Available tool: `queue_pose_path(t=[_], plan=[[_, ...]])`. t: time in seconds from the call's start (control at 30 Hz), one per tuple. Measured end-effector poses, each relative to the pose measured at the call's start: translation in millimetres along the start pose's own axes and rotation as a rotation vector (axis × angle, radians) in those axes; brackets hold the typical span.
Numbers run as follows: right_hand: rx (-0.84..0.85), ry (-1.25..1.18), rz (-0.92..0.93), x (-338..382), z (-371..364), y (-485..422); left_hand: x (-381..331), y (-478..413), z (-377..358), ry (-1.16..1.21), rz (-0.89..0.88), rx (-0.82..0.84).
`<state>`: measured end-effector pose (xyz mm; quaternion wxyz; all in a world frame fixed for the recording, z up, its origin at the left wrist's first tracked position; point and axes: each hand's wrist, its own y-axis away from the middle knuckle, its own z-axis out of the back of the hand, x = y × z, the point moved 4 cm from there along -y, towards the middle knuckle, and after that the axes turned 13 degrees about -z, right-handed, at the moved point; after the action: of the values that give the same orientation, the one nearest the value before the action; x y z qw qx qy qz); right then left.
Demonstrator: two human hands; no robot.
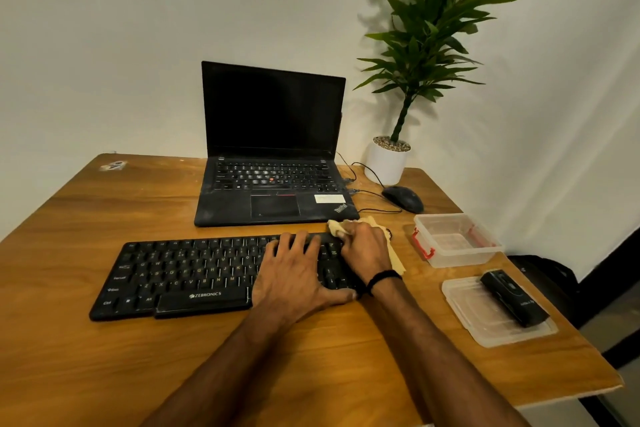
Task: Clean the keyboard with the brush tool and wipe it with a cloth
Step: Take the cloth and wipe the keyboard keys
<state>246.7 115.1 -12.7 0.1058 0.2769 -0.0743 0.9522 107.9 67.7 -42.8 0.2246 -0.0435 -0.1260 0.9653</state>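
Left grip: apart, palm down, fingers spread flat on the right-centre keys of the keyboard, thumb lying along its near edge. It holds nothing and just presses on the board.

Right grip: clamped on the cloth, fingers curled round a bunched wad of it. The wad sits at the keyboard's far right corner, touching the keys there. Loose yellow cloth sticks out on both sides of the knuckles and hangs past the keyboard's right end onto the surface. There's a black wristband on that wrist.

The keyboard lies flat on the surface, straight in front of us and just short of the open laptop, whose screen is dark.

We see a black tool lying on a clear lid near the right edge of the surface, well apart from both grips. We can't tell from here whether it's the brush. The clear box with red clasps sits just behind the lid, open.

The mouse and a white plant pot are at the far right, beside the laptop.
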Motion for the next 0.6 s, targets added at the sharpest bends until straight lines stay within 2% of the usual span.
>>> queue_pose_path(t=[0.1, 0.2, 0.33, 0.5, 0.6], plan=[[0.043, 0.033, 0.054, -3, -2, 10, 0, -1, 1, 0.009, -0.005, 0.007], [-0.017, 0.017, 0.021, -13, 5, 17, 1, -1, 1, -0.002, -0.002, 0.011], [0.017, 0.029, 0.102, -15, -2, 53, 1, -1, 0, 0.008, -0.013, 0.003], [-0.05, 0.006, -0.032, -8, 2, 43, 0, -1, -2, -0.005, -0.017, 0.029], [-0.051, -0.039, -0.003, -9, -6, 80, 1, -2, -3, -0.003, -0.01, 0.004]])
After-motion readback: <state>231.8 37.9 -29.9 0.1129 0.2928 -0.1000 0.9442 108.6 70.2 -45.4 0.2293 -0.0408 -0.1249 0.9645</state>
